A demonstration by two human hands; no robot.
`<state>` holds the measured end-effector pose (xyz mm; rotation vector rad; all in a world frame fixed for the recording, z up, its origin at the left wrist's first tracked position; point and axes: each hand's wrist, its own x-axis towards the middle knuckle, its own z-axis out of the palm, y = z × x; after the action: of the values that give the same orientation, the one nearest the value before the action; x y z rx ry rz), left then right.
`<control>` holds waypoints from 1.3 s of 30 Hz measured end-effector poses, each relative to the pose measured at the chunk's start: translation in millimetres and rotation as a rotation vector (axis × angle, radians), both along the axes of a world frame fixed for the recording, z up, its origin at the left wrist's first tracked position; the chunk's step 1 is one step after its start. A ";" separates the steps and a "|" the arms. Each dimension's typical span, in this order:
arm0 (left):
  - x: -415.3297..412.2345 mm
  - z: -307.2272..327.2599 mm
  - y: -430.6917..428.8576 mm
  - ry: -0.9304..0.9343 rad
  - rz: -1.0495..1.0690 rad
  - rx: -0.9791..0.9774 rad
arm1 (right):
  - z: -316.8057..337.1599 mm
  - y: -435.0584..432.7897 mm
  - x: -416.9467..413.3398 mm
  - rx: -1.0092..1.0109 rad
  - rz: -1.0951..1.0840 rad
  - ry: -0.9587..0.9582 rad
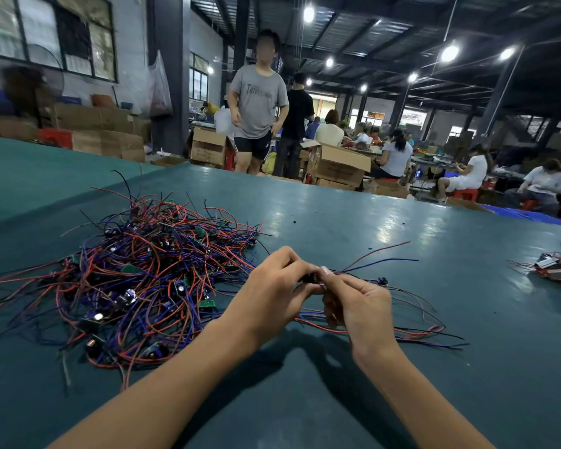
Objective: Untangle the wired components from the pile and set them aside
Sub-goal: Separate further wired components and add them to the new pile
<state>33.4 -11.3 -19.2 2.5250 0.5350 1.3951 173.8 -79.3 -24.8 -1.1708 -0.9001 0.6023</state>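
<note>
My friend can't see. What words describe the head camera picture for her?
The left hand and right hand pinch a small dark component; its red, blue and black wires trail right over a green table. A tangled pile of wired parts lies to their left; people and cardboard boxes stand behind.

Glossy green table point(353, 222). Person point(258, 102) in grey shirt stands at 12 o'clock, past far edge. Open boxes point(337, 165) at 1 o'clock. Seated workers point(475, 170), red stools point(466, 194) at 2 o'clock. Windows point(46, 34) at 10 o'clock; lamps point(450, 53) lit overhead.
</note>
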 end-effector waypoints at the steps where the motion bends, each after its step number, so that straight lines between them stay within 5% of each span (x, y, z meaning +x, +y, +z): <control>1: 1.5 0.4 -0.6 -0.016 0.010 0.005 | 1.0 0.2 0.2 -0.004 -0.012 0.024; 25: -5.7 1.1 16.9 -0.059 0.109 0.138 | 26.9 -5.8 37.7 0.073 -0.118 0.450; 32: -10.0 -3.9 23.4 -0.007 0.139 0.223 | 21.9 -4.1 45.7 0.100 -0.263 0.422; 36: -16.4 -0.7 25.9 -0.176 0.115 -0.034 | 24.1 -11.4 64.5 0.173 -0.394 0.414; 39: -15.1 12.5 23.6 -0.422 -0.029 -0.525 | 22.7 -11.9 66.5 0.166 -0.375 0.428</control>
<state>18.3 12.3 -6.7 1.7660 0.6674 1.4808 240.3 -91.2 -2.1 -0.9764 -0.3458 0.4374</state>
